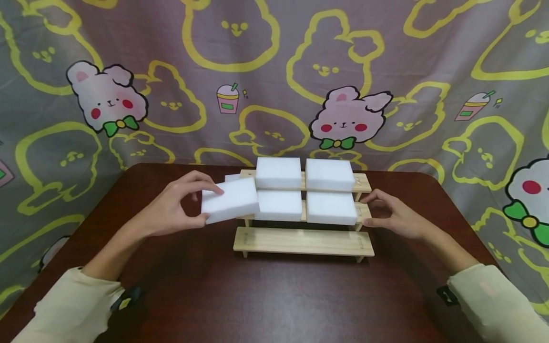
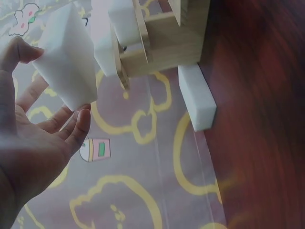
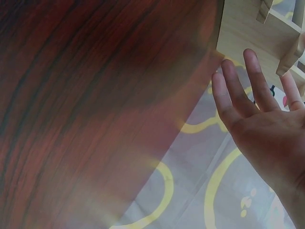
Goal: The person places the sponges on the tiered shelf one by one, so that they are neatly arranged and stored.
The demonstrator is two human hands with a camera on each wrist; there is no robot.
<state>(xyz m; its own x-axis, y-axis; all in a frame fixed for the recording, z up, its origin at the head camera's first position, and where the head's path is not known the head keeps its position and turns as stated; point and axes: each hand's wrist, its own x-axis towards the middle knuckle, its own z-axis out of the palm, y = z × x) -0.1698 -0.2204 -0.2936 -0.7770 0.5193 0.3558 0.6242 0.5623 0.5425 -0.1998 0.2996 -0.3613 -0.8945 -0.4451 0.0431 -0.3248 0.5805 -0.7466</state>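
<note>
My left hand (image 1: 171, 202) grips a white foam block (image 1: 233, 197) between thumb and fingers. The block is tilted, at the left end of the middle shelf of a three-step wooden rack (image 1: 304, 240). In the left wrist view, the same block (image 2: 69, 62) stays apart from the thumb-side palm. My right hand (image 1: 394, 214) is at the rack's right end, thumb and forefinger by the middle shelf's edge; contact is unclear. The right wrist view shows its other fingers (image 3: 257, 81) extended, holding nothing. Two blocks (image 1: 279, 172) sit on the top shelf, two more (image 1: 331, 208) on the middle one.
Another white block (image 2: 198, 102) lies on the table by the rack's left rear, mostly hidden in the head view. The dark red-brown table (image 1: 300, 300) extends in front of the rack. A patterned curtain (image 1: 266, 57) hangs behind and beside the table.
</note>
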